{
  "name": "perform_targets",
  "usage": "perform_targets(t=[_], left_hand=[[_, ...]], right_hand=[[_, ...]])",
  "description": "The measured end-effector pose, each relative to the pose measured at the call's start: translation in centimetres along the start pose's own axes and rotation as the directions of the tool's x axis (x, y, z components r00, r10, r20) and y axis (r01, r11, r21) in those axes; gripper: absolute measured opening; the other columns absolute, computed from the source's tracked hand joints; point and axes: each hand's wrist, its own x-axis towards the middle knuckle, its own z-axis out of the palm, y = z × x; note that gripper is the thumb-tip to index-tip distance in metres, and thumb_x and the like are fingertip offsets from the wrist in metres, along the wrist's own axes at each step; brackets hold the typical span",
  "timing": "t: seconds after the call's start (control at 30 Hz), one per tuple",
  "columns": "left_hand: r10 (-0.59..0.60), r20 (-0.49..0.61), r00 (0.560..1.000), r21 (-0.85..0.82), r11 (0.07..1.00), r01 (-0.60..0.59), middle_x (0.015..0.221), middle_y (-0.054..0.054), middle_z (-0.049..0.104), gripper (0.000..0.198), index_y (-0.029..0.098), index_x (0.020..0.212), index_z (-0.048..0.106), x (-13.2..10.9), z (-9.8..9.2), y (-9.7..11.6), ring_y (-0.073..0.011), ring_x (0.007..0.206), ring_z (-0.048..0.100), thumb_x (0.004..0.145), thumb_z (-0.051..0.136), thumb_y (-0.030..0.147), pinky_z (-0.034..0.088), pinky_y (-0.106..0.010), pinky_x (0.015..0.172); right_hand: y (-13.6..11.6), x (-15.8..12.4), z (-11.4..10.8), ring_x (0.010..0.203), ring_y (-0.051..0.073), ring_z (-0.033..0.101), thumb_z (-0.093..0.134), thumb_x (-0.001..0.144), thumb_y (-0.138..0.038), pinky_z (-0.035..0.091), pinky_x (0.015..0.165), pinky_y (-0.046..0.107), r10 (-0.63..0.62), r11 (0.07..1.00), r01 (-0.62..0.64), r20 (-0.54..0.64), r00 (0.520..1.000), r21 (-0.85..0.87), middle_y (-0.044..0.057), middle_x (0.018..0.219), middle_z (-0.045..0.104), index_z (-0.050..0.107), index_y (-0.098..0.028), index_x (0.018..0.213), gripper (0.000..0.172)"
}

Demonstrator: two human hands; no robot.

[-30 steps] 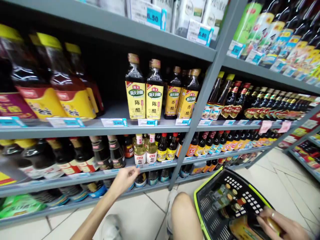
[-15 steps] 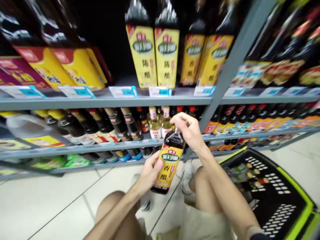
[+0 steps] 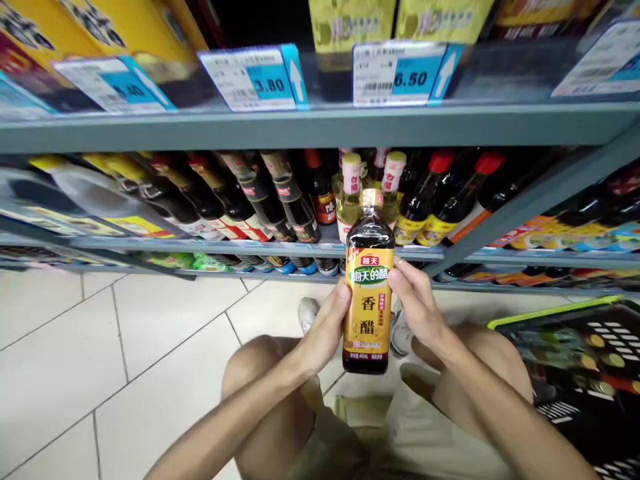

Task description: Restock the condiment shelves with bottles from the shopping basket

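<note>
A dark vinegar bottle with a yellow label (image 3: 370, 300) is upright in front of me, its label facing the camera. My left hand (image 3: 326, 327) grips its left side, thumb at the label's edge. On the right side my right hand (image 3: 416, 300) holds it near the top of the label, thumb on the front. The fingers behind the bottle are partly hidden. The bottle's neck overlaps small light-coloured bottles (image 3: 351, 183) standing on the shelf behind.
A shelf edge (image 3: 320, 128) with price tags crosses above the hands. The lower shelf (image 3: 230, 245) holds several dark bottles (image 3: 255, 193) and red-capped ones (image 3: 434, 193). At the lower right is a black basket (image 3: 565, 437) with a green rim, holding jars or bottles.
My right hand has moved from the bottle's neck down to its right side. The bottle has turned more upright and faces me. The view has moved closer to the shelves.
</note>
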Motion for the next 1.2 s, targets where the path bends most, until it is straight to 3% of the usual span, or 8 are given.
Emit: perform_targets(t=[0.27, 0.5, 0.83, 1.0, 1.2], left_hand=[[-0.014, 0.003, 1.0, -0.026, 1.0, 0.014, 0.128, -0.014, 0.076, 0.065, 0.021, 0.148, 0.057, -0.2, 0.4, -0.6, -0.0343, 0.121, 0.07, 0.103, 0.048, 0.067, 0.057, -0.05, 0.106], [-0.029, -0.025, 0.999, -0.048, 0.998, 0.028, 0.123, -0.014, 0.078, 0.063, 0.018, 0.142, 0.063, 0.4, 0.5, -1.0, -0.0339, 0.116, 0.073, 0.102, 0.052, 0.066, 0.058, -0.05, 0.103], [-0.066, -0.04, 0.997, -0.159, 0.986, 0.058, 0.117, -0.012, 0.079, 0.064, 0.017, 0.136, 0.067, 0.3, 0.9, -0.8, -0.0341, 0.109, 0.074, 0.098, 0.056, 0.068, 0.061, -0.048, 0.096], [-0.002, -0.101, 0.995, -0.048, 0.999, -0.002, 0.12, -0.012, 0.078, 0.061, 0.018, 0.133, 0.067, 0.3, 0.9, -0.6, -0.0351, 0.118, 0.07, 0.095, 0.062, 0.065, 0.058, -0.047, 0.101], [0.036, -0.098, 0.995, -0.023, 0.999, -0.039, 0.124, -0.012, 0.076, 0.061, 0.019, 0.134, 0.066, 0.3, 0.9, -0.2, -0.0356, 0.122, 0.068, 0.095, 0.062, 0.065, 0.055, -0.047, 0.104]], right_hand=[[0.1, -0.7, -0.2, 0.054, 0.014, 0.046, 0.06, 0.098, -0.067, 0.047, 0.047, 0.029, -0.017, 0.998, 0.012, -0.066, 0.998, -0.068, -0.002, 0.07, 0.058, 0.07, -0.028, 0.125, 0.049], [0.7, -0.8, 0.0, 0.054, 0.012, 0.048, 0.059, 0.1, -0.062, 0.038, 0.039, 0.024, 0.019, 1.0, -0.021, -0.098, 0.995, -0.022, -0.001, 0.075, 0.06, 0.069, -0.029, 0.128, 0.044], [1.2, -1.0, 0.5, 0.055, 0.012, 0.048, 0.061, 0.099, -0.063, 0.035, 0.037, 0.022, 0.009, 0.999, -0.014, -0.099, 0.995, -0.051, -0.002, 0.075, 0.057, 0.069, -0.028, 0.129, 0.047], [1.5, -0.9, 0.5, 0.053, 0.013, 0.049, 0.06, 0.1, -0.062, 0.047, 0.045, 0.027, -0.076, 0.99, 0.061, -0.122, 0.99, -0.125, 0.0, 0.076, 0.063, 0.072, -0.027, 0.125, 0.044], [2.1, -0.9, 0.4, 0.051, 0.013, 0.047, 0.059, 0.101, -0.059, 0.044, 0.044, 0.027, -0.121, 0.983, 0.103, -0.116, 0.986, -0.151, -0.001, 0.072, 0.061, 0.072, -0.027, 0.126, 0.042]])
